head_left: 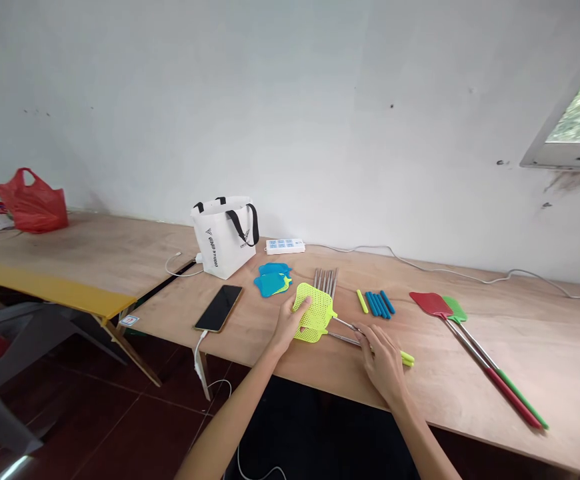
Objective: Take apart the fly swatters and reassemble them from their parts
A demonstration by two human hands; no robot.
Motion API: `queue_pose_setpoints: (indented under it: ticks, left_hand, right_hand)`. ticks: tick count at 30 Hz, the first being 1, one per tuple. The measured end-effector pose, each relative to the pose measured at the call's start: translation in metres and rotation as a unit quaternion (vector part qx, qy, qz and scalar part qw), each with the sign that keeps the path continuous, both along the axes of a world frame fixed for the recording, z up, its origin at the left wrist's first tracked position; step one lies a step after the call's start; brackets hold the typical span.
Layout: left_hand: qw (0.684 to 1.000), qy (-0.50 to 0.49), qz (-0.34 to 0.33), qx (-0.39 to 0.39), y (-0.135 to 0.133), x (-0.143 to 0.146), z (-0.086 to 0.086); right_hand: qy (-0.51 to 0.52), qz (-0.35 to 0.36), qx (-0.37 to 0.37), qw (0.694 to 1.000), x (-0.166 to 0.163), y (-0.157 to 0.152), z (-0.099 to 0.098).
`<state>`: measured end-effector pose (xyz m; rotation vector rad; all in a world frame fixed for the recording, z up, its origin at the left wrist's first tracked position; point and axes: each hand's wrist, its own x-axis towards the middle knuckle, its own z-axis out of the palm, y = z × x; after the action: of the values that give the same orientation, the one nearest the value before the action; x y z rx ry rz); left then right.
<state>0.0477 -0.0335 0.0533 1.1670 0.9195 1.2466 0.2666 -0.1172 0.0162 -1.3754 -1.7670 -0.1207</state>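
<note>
My left hand grips the mesh head of a yellow-green fly swatter, thumb on top. Its metal shaft runs right, where the fingers of my right hand close around it. Under it lies a second yellow-green fly swatter, its shaft passing beneath my right hand; two yellow-green grips stick out beyond. Just behind, several metal rods lie side by side, partly covered by the swatter head. Blue swatter heads are piled to the left, with some yellow-green mesh showing. Several blue grips and one yellow-green grip lie right.
A red fly swatter and a green one lie at the right. Left stand a phone on a cable and a white bag. A power strip sits by the wall. A red plastic bag is on the other table.
</note>
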Motion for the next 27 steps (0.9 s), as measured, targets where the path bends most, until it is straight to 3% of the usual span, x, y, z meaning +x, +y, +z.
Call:
queue_pose_setpoints:
  ticks: [6,17,27]
  left_hand:
    - [1.000,-0.028,0.003,0.002,0.003,-0.001,-0.001]
    - [1.000,0.000,0.028,-0.001,0.001,0.000,0.000]
    - [0.994,0.054,0.007,0.096,-0.003,-0.004,0.009]
  right_hand:
    - [0.012,-0.039,0.012,0.999,0.002,0.000,-0.001]
    - [-0.049,-0.023,0.019,0.998,0.007,0.003,-0.008]
    - [-0.099,-0.036,0.012,0.994,0.014,0.006,-0.017]
